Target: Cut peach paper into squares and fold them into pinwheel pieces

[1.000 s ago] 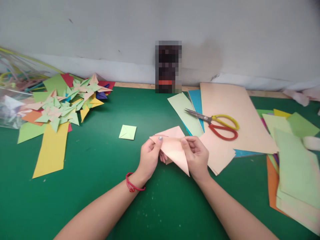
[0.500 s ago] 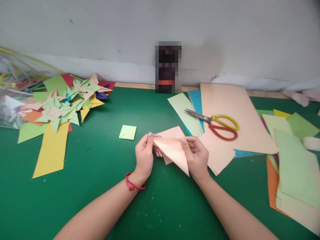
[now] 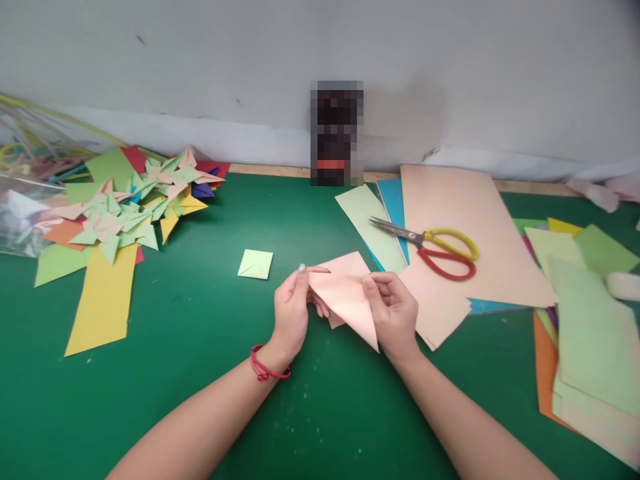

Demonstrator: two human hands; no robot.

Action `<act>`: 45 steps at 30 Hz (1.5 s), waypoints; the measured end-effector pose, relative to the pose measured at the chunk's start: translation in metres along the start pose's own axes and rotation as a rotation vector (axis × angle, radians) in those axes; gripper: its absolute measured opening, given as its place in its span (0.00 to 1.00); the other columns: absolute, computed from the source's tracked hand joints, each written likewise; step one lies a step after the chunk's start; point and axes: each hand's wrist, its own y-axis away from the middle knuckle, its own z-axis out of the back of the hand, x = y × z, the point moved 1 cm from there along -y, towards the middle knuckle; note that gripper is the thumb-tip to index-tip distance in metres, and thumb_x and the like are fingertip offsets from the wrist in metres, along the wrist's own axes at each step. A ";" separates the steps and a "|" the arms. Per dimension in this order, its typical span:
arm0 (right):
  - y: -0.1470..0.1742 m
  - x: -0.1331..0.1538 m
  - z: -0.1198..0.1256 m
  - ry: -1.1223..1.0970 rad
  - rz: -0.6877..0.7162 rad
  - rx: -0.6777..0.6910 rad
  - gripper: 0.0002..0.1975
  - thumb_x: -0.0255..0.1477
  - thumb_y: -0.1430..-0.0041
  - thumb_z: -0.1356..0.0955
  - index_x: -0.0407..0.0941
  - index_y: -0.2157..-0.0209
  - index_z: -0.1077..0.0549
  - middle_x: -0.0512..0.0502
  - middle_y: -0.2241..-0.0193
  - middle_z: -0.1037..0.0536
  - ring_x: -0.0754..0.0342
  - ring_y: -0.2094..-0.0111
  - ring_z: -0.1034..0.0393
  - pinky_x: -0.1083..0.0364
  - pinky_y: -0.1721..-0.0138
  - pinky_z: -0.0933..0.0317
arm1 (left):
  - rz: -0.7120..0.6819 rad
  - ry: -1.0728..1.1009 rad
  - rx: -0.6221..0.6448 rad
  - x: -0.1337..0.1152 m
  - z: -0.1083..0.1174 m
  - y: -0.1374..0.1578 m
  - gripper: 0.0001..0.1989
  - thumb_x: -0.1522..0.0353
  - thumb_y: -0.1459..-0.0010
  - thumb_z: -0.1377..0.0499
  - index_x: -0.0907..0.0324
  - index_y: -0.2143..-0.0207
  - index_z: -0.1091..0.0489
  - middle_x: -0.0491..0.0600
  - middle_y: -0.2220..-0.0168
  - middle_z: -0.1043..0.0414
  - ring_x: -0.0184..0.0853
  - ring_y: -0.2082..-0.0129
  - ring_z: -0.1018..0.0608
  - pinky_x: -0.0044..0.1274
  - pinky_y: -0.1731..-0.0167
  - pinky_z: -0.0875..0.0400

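A pink sheet of paper (image 3: pixel 345 300), folded into a triangle, is held up between both hands over the table. My left hand (image 3: pixel 294 303) pinches its left corner, thumb on top and fingers partly hidden behind it. My right hand (image 3: pixel 393 307) grips the right side with the thumb on the front face. Behind the folded sheet more pink paper (image 3: pixel 350 265) shows; whether it touches the held sheet I cannot tell. A small folded light-green paper square (image 3: pixel 256 265) lies on the table just left of my left hand.
Scissors (image 3: pixel 425 247) with one yellow and one red handle rest on pink and blue sheets (image 3: pixel 450 200) at right. Folded paper stars (image 3: pixel 125 213) are heaped at left by a clear plastic bag (image 3: pixel 25 220). Green paper (image 3: pixel 595 333) lies far right on the green table (image 3: pixel 200 373).
My left hand has shifted very slightly to the right along the folded pink paper. My right hand and the other things stay where they were.
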 end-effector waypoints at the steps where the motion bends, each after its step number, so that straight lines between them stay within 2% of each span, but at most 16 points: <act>1: 0.000 0.000 0.000 0.003 0.000 -0.003 0.04 0.31 0.45 0.34 0.45 0.72 0.31 0.53 0.81 0.31 0.60 0.80 0.37 0.61 0.80 0.43 | -0.005 0.000 -0.002 0.000 0.000 0.000 0.18 0.59 0.40 0.53 0.64 0.64 0.31 0.44 0.85 0.35 0.27 0.87 0.31 0.18 0.86 0.38; 4: 0.000 -0.001 0.000 -0.011 -0.011 -0.016 0.05 0.31 0.45 0.34 0.45 0.71 0.31 0.53 0.79 0.30 0.59 0.79 0.35 0.61 0.79 0.41 | 0.001 -0.013 0.034 -0.002 0.000 0.000 0.18 0.59 0.40 0.52 0.63 0.60 0.32 0.43 0.84 0.34 0.26 0.87 0.30 0.18 0.85 0.37; 6: 0.000 -0.002 0.000 -0.036 -0.027 -0.011 0.05 0.32 0.46 0.34 0.45 0.71 0.31 0.52 0.78 0.29 0.58 0.78 0.34 0.60 0.79 0.41 | 0.036 -0.052 0.109 -0.003 -0.002 0.001 0.17 0.58 0.41 0.50 0.63 0.60 0.33 0.42 0.84 0.34 0.27 0.87 0.30 0.18 0.85 0.36; 10: 0.000 -0.003 0.000 -0.062 -0.042 0.014 0.05 0.32 0.45 0.34 0.45 0.71 0.31 0.53 0.80 0.29 0.59 0.80 0.34 0.61 0.81 0.41 | 0.134 -0.224 0.291 0.000 -0.007 0.002 0.19 0.59 0.45 0.45 0.65 0.79 0.33 0.46 0.86 0.34 0.26 0.87 0.31 0.17 0.85 0.36; 12: 0.001 -0.003 0.000 -0.054 -0.031 0.016 0.05 0.32 0.45 0.34 0.45 0.71 0.32 0.53 0.81 0.29 0.59 0.81 0.35 0.61 0.81 0.42 | 0.170 -0.279 0.325 0.002 -0.008 0.003 0.22 0.58 0.44 0.46 0.65 0.84 0.35 0.46 0.88 0.35 0.24 0.88 0.33 0.17 0.86 0.39; 15: 0.001 -0.003 0.000 -0.038 -0.017 0.020 0.05 0.32 0.45 0.34 0.45 0.71 0.32 0.53 0.80 0.29 0.59 0.81 0.35 0.61 0.81 0.42 | 0.177 -0.298 0.310 0.005 -0.007 0.004 0.23 0.58 0.43 0.48 0.65 0.84 0.35 0.45 0.88 0.36 0.23 0.90 0.36 0.16 0.89 0.43; 19: 0.002 -0.003 0.000 -0.017 -0.009 0.015 0.05 0.31 0.44 0.34 0.45 0.70 0.32 0.53 0.80 0.30 0.59 0.80 0.35 0.61 0.80 0.42 | 0.152 -0.346 0.285 0.005 -0.006 0.005 0.22 0.58 0.44 0.47 0.64 0.84 0.35 0.45 0.88 0.36 0.24 0.88 0.34 0.17 0.86 0.41; 23: 0.004 -0.001 -0.001 0.014 0.020 0.032 0.04 0.30 0.44 0.35 0.45 0.71 0.32 0.52 0.78 0.30 0.59 0.78 0.35 0.60 0.79 0.42 | 0.128 -0.372 0.238 0.003 -0.006 0.005 0.16 0.59 0.47 0.43 0.64 0.77 0.32 0.44 0.84 0.34 0.26 0.84 0.32 0.17 0.84 0.39; 26: 0.005 -0.001 -0.002 0.024 0.046 0.038 0.03 0.29 0.44 0.35 0.45 0.71 0.32 0.53 0.78 0.30 0.59 0.78 0.35 0.60 0.78 0.42 | 0.053 -0.391 0.247 -0.001 -0.008 0.005 0.13 0.61 0.46 0.43 0.63 0.72 0.31 0.45 0.78 0.33 0.27 0.80 0.32 0.18 0.81 0.38; 30: 0.005 -0.001 -0.002 0.024 0.044 0.041 0.03 0.29 0.44 0.35 0.45 0.71 0.32 0.53 0.78 0.30 0.59 0.78 0.35 0.60 0.78 0.42 | -0.030 -0.457 0.249 -0.003 -0.008 0.005 0.12 0.62 0.46 0.44 0.62 0.73 0.31 0.46 0.76 0.31 0.28 0.77 0.30 0.19 0.77 0.36; 34: 0.004 -0.001 -0.001 0.028 0.039 0.014 0.03 0.30 0.44 0.35 0.45 0.70 0.32 0.53 0.78 0.30 0.59 0.78 0.34 0.60 0.78 0.41 | 0.034 -0.494 0.257 0.001 -0.007 0.007 0.14 0.61 0.48 0.42 0.63 0.77 0.31 0.45 0.80 0.32 0.28 0.80 0.30 0.18 0.80 0.37; 38: 0.004 0.000 -0.002 0.032 0.030 -0.007 0.05 0.31 0.44 0.35 0.45 0.70 0.32 0.52 0.78 0.30 0.58 0.78 0.34 0.59 0.77 0.40 | 0.045 -0.557 0.266 0.003 -0.007 0.008 0.16 0.60 0.47 0.43 0.63 0.80 0.31 0.46 0.81 0.30 0.28 0.80 0.30 0.19 0.79 0.37; 45: 0.003 -0.001 -0.001 0.000 -0.034 -0.048 0.07 0.34 0.44 0.35 0.45 0.70 0.32 0.52 0.80 0.30 0.58 0.79 0.36 0.59 0.79 0.42 | 0.070 -0.652 0.328 0.005 -0.005 0.009 0.17 0.58 0.47 0.45 0.63 0.76 0.28 0.49 0.78 0.26 0.31 0.78 0.27 0.20 0.78 0.36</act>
